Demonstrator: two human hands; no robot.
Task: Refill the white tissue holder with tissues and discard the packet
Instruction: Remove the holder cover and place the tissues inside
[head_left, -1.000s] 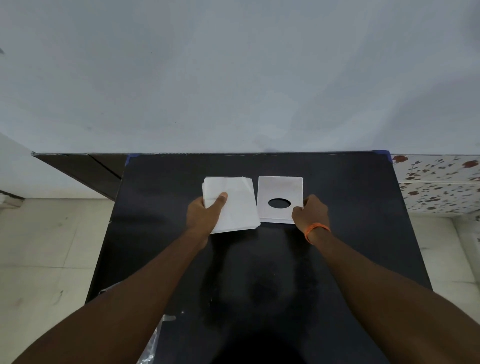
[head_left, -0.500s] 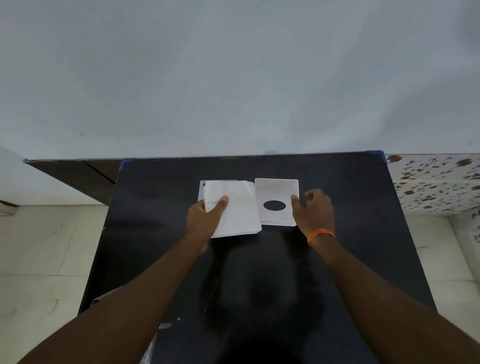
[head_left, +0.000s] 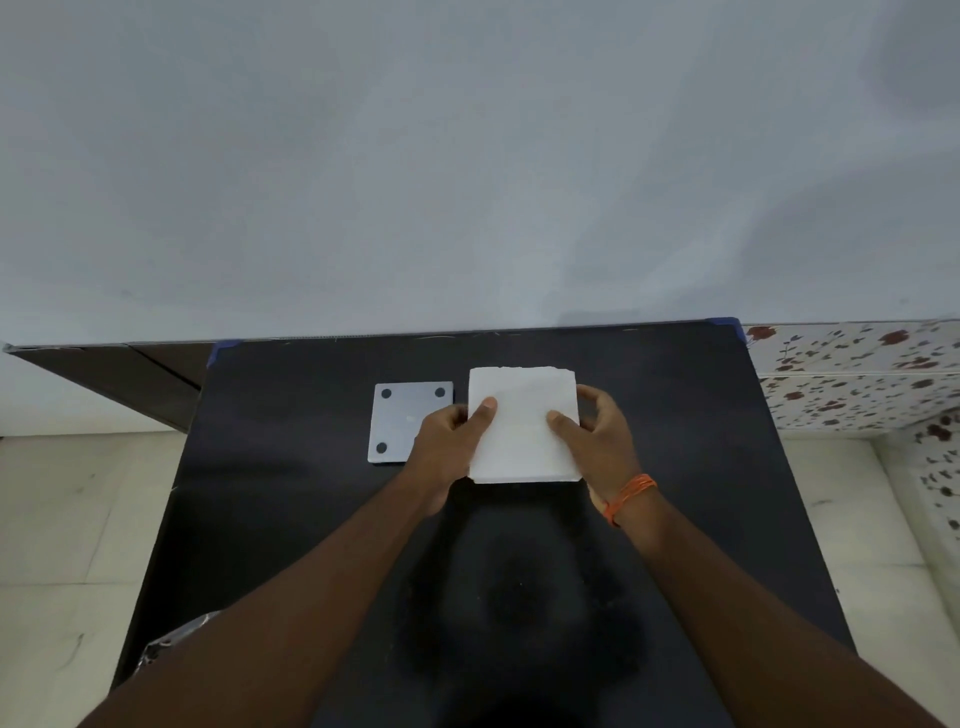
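A stack of white tissues (head_left: 522, 423) sits at the middle of the black table (head_left: 291, 519), held from both sides. My left hand (head_left: 447, 447) grips its left edge with the thumb on top. My right hand (head_left: 597, 441), an orange band on its wrist, grips the right edge the same way. Left of the stack lies a flat white square plate (head_left: 402, 421) of the tissue holder, with dark round pads at its corners; my left hand covers its near right corner. The holder part with the oval hole is hidden under the stack.
A crumpled clear plastic packet (head_left: 171, 644) hangs at the table's near left edge, beside my left forearm. A pale wall stands right behind the table. Tiled floor lies on both sides, with a flowered tile wall (head_left: 857, 374) at the right.
The tissue stack moved right, from over the plate onto the spot where the holder part with the oval hole lay. The plate is now uncovered. My right hand has taken hold of the stack.
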